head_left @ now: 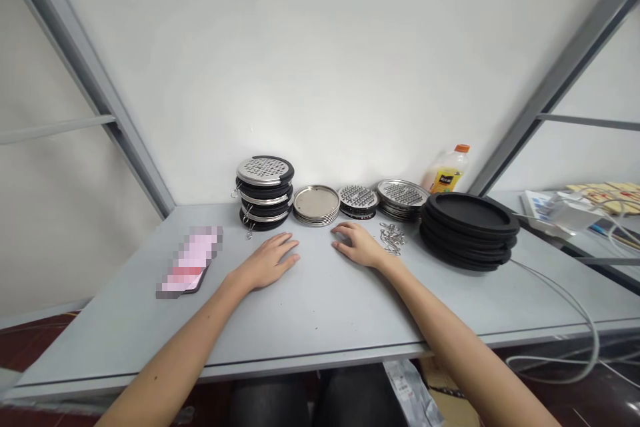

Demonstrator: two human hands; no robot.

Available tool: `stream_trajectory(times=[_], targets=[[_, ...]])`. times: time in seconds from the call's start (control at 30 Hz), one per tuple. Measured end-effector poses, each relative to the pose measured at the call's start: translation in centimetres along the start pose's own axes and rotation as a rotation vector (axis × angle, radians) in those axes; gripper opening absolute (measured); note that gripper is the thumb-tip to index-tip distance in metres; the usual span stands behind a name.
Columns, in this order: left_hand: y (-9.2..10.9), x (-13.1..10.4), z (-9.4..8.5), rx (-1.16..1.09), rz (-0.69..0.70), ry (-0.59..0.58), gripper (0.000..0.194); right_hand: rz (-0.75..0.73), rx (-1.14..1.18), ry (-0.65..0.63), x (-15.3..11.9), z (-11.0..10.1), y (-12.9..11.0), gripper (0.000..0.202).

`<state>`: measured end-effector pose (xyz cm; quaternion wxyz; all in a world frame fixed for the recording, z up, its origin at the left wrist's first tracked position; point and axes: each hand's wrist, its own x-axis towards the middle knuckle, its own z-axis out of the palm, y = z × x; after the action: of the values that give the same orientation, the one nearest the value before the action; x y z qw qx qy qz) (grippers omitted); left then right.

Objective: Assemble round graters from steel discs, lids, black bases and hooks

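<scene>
My left hand (271, 260) rests flat on the grey table with its fingers apart and nothing in it. Just beyond it stands a stack of round metal graters with black rims (265, 190), small wire loops sticking out at its left side. My right hand (356, 244) lies on the table, fingers loosely spread, holding nothing. Close to its right is a small heap of metal wire clips (392, 238). Between and beyond the hands sit a stack of plain metal discs (317, 204), a stack of grater discs (358, 199) and another, wider grater stack (401, 195).
Black round rims (469, 230) are piled at the right, a yellow-labelled bottle with an orange cap (450, 170) behind them. A phone (190, 261), partly blurred, lies at the left. A pale cable (565, 290) hangs over the front edge at right. Grey metal posts flank the table.
</scene>
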<state>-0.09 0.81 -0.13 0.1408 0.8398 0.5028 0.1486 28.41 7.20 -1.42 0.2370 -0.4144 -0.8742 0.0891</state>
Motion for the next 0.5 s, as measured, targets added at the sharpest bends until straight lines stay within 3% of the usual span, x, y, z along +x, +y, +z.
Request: stream_trajectory(times=[0.5], targets=[[0.12,-0.16,-0.16,0.013,0.015,0.004,0.054,-0.016,0.044,0.047,0.12,0.05,0.02,0.03]])
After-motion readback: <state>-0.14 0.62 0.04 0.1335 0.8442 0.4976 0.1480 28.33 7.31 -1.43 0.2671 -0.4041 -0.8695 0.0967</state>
